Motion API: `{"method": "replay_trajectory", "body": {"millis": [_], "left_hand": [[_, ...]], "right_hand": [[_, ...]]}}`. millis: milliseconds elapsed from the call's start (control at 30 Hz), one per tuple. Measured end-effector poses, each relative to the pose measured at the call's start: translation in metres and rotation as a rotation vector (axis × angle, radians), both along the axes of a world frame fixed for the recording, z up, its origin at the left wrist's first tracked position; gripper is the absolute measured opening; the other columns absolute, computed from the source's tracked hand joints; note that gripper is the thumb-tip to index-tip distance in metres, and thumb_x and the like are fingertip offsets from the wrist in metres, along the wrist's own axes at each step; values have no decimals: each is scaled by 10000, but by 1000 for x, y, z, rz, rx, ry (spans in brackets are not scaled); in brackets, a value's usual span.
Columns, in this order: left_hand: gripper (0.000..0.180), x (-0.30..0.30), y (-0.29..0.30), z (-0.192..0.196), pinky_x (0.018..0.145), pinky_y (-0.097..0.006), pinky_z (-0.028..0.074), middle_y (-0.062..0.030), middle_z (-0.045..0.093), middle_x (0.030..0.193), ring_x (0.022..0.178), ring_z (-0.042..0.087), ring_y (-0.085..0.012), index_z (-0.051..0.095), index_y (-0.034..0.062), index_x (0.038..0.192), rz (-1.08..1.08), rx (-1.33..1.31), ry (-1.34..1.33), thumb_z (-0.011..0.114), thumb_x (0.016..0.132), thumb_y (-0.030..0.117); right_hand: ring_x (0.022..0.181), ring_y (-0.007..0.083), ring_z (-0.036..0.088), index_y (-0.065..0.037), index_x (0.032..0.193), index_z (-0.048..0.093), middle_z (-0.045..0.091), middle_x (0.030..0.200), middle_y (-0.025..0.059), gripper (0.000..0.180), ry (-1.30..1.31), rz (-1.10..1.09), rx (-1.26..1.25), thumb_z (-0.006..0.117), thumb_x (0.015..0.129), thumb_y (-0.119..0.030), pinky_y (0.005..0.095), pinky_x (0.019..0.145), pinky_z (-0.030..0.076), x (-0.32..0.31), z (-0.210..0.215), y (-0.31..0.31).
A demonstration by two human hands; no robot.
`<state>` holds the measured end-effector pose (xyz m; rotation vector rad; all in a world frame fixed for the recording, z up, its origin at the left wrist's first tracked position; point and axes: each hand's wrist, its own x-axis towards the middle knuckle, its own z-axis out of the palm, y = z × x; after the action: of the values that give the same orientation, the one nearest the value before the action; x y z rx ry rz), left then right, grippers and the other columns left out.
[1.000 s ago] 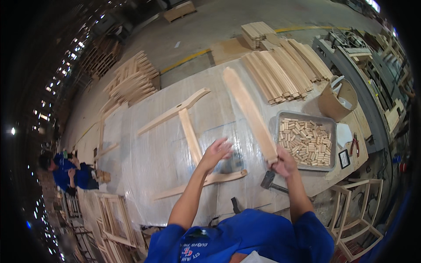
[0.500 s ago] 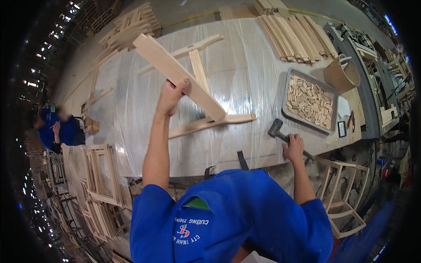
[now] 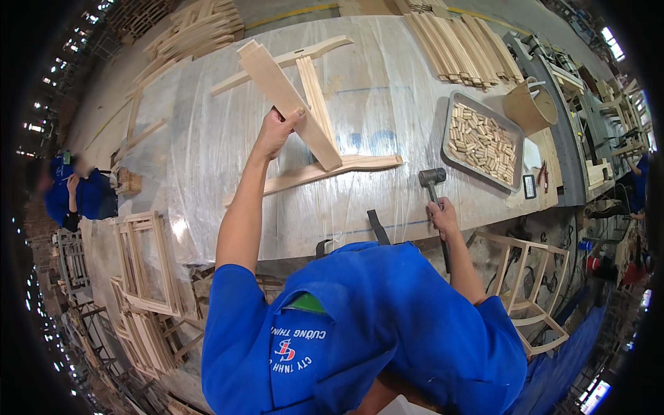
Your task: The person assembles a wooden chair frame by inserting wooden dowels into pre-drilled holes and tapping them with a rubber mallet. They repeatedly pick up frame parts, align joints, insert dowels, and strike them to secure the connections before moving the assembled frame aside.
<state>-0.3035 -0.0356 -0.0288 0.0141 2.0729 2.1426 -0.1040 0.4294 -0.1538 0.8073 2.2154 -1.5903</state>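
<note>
My left hand [image 3: 278,133] is closed around the middle of a flat wooden board [image 3: 289,102], held at a slant. Its lower end meets a curved wooden leg [image 3: 366,163] lying on the table; whether it is joined there I cannot tell. Beyond it lies a second curved leg [image 3: 315,52] with a slot in it. A narrow grooved rail [image 3: 316,97] runs between the two legs, just right of the board. In my right hand [image 3: 444,216] is the handle of a black-headed mallet [image 3: 432,177], near the table's front edge.
Right of the mallet stands a grey tray [image 3: 448,138] of wooden dowels. Beside it are a brown bucket [image 3: 529,111], red-handled pliers [image 3: 543,176] and a small dark-framed object [image 3: 530,187]. Wooden slats [image 3: 460,52] lie at the far right. A co-worker [image 3: 79,190] is at the left.
My right hand has moved left with the mallet, its grip now around the handle. The board in my left hand has turned steeper, its far end shifting right.
</note>
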Motion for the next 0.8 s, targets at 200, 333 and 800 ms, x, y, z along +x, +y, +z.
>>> {"method": "replay_trajectory", "body": {"millis": [200, 333, 800], "left_hand": [[553, -4, 3, 8, 971, -364, 555, -134, 721, 1215, 1077, 689, -219, 614, -31, 1332, -132, -170, 120, 802, 963, 336], [510, 23, 33, 18, 967, -354, 555, -154, 744, 1194, 1111, 688, -205, 643, -51, 1295, -174, -367, 218, 786, 978, 322], [466, 75, 46, 15, 936, -409, 600, -210, 772, 1129, 1086, 759, -303, 632, -13, 1288, -202, -364, 287, 778, 977, 302]], "right_hand": [[513, 84, 473, -76, 1060, 584, 567, 713, -3, 208, -66, -167, -277, 633, 1061, -279, 273, 405, 354, 6, 38, -15], [504, 71, 467, -87, 1052, 587, 567, 709, -11, 227, -31, -182, -344, 595, 1085, -312, 263, 399, 350, 11, 82, -19], [584, 66, 552, -36, 1376, 557, 615, 805, 35, 381, 1452, 348, 65, 539, 1122, -319, 224, 498, 422, -72, 467, -119]]}}
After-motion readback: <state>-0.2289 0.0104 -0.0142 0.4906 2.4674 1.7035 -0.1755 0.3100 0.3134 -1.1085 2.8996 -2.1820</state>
